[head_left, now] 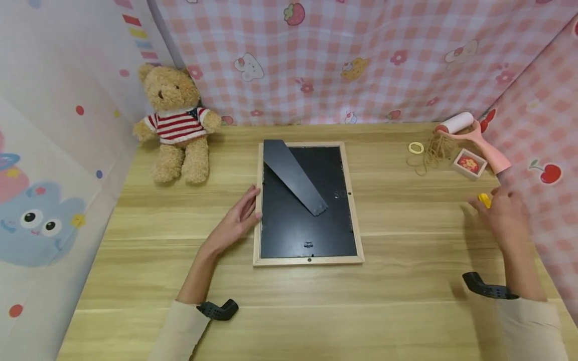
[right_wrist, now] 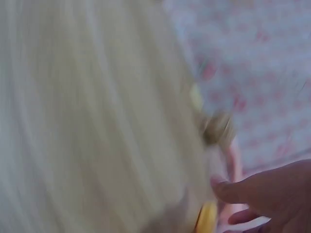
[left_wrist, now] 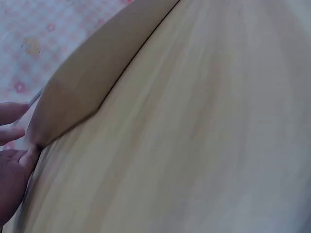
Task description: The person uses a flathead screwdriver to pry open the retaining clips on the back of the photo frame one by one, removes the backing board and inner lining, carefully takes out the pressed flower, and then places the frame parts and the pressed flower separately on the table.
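Observation:
A picture frame with a pale wooden border lies back side up on the wooden table. Its black backing carries a dark easel leg, slanting from the top left towards the middle. My left hand touches the frame's left edge with thumb and fingers spread; the left wrist view catches its fingertips beside the light wooden edge. Over at the table's right side, my right hand is right at a small yellow object, thumb and fingers apart. The right wrist view is blurred, with the yellow object beside the thumb.
A teddy bear in a striped sweater sits at the back left. In the back right corner are a pink-handled lint roller, brown twine, a pale yellow ring and a small box. Patterned cloth hangs behind the table.

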### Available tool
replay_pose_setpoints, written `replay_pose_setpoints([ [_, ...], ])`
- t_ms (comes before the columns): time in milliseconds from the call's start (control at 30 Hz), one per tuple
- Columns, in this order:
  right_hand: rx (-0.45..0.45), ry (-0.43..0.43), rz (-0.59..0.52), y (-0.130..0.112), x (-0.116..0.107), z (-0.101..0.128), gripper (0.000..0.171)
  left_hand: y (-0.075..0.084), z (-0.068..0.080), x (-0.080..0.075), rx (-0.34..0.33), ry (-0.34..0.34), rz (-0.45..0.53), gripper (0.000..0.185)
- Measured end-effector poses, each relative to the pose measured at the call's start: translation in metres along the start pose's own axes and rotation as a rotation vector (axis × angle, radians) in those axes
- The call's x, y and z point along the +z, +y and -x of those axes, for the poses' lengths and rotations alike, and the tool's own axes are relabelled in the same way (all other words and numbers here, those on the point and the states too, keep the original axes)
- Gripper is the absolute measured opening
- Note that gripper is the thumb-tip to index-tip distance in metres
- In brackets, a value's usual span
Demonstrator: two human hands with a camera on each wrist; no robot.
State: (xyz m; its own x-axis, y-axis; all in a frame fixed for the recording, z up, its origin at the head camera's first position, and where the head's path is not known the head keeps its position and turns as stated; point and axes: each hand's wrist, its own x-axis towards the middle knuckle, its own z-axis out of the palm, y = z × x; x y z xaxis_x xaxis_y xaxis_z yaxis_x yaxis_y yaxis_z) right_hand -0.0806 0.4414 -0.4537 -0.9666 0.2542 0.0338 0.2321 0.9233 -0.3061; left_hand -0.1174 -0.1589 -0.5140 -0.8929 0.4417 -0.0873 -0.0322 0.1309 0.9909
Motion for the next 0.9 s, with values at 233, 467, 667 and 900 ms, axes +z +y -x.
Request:
replay_pose_setpoints([
  [233, -0.005, -0.217, 0.017, 0.043, 0.003, -0.011, 0.065, 0.002, 0.001, -0.013, 0.036, -0.085, -0.141, 0.076],
  [467, 0.001, -0.234, -0.015, 0.031, 0.006, -0.023, 0.035, 0.01, -0.002, -0.017, 0.016, -0.095, -0.258, 0.083],
  [667, -0.101, -0.11, -0.296, -0.029, 0.009, -0.021, 0.037, 0.019, -0.013, -0.028, -0.038, -0.118, -0.446, 0.105],
  [900, -0.255, -0.232, -1.304, -0.114, 0.023, -0.007, 0.015, 0.03, -0.026, -0.038, -0.097, -0.164, -0.467, 0.127],
])
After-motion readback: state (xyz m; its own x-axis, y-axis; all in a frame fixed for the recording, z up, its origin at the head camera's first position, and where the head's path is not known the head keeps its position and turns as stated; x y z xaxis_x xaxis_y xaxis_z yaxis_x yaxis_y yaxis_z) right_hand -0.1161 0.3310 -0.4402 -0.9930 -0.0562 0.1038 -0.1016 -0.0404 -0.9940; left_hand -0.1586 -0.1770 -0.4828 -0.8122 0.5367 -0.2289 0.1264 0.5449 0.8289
